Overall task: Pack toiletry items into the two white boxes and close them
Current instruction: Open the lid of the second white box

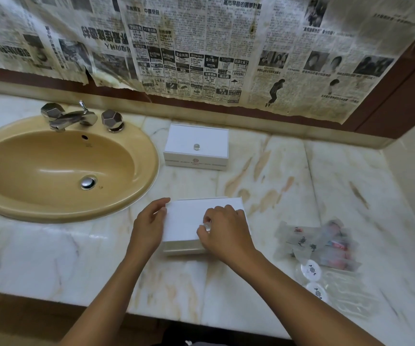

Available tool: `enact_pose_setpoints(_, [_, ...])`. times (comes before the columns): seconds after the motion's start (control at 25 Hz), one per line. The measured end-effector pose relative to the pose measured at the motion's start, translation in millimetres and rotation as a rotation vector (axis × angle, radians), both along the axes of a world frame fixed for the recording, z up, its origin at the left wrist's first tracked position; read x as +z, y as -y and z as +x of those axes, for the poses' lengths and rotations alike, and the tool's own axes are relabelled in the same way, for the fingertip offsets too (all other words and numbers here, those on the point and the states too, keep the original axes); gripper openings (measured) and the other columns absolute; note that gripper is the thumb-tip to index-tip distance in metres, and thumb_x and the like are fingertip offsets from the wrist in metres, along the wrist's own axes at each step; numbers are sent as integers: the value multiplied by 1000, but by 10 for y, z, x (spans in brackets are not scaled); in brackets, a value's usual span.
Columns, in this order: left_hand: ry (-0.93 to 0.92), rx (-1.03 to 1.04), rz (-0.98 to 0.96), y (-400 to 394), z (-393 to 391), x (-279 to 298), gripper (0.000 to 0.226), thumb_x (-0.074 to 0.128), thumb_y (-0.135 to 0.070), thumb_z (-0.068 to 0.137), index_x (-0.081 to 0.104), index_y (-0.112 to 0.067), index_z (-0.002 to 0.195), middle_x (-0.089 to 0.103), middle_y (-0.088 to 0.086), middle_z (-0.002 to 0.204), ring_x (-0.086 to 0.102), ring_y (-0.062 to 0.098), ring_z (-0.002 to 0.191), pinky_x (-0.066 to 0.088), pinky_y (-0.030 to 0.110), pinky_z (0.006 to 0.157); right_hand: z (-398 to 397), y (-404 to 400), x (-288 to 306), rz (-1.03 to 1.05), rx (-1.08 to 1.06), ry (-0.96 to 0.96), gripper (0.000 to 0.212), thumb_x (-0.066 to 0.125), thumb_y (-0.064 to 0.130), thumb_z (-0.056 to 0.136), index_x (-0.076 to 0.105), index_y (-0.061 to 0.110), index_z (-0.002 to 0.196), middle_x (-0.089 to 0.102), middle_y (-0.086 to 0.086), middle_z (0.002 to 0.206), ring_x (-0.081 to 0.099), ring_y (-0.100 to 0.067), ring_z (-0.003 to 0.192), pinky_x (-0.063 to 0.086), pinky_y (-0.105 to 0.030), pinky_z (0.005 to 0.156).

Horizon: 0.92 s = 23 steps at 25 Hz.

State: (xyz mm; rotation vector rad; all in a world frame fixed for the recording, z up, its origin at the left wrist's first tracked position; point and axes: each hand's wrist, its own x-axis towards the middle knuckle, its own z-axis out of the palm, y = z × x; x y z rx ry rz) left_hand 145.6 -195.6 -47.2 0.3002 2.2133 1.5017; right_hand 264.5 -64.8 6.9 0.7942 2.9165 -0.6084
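Two white boxes stand on the marble counter. The far box [196,146] is closed, with a small clear knob on its lid. The near box [186,221] sits close to the counter's front edge, its lid slightly raised at the back. My left hand [149,224] presses against the near box's left side. My right hand [222,229] rests on its lid and pinches the lid's clear knob between thumb and fingers. Toiletry packets [322,243] in frosted wrappers lie in a loose pile to the right of the near box, with two round white items [311,269] just in front of them.
A yellow-beige sink [59,171] with a chrome tap [76,117] fills the counter's left side. Old newspaper [201,46] covers the wall behind. A brown frame and a side wall [411,151] close the right end. The counter's front edge [151,313] runs below my forearms.
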Motion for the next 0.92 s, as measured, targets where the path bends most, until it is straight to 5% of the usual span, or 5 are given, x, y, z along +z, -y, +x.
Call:
enact_pose_setpoints(0.28, [119,114,198,-34,118,-10,27,45,-10,99,66,-20,115,67,-10,111,62,7,103,51,30,86,-292,-240,328,-140,-85,-26,23,51,26,85,68,11,85,69,-1,88,58,-24,93,36,-37,91])
enact_pose_setpoints(0.52, [28,197,87,-229,115,-36,19,59,-31,96,65,-17,108,67,-8,106,59,-6,96,43,15,80,-452,-429,419,-41,-89,-181,32,49,43,95,68,20,107,64,1,108,49,-20,111,31,-38,96])
enact_pose_setpoints(0.92, [-52,328,-57,-449,98,-55,32,55,-46,95,64,-17,103,65,-1,103,58,15,97,41,29,80,-196,-720,480,-10,-173,-464,21,54,26,93,66,20,108,59,5,107,47,-15,107,26,-27,90])
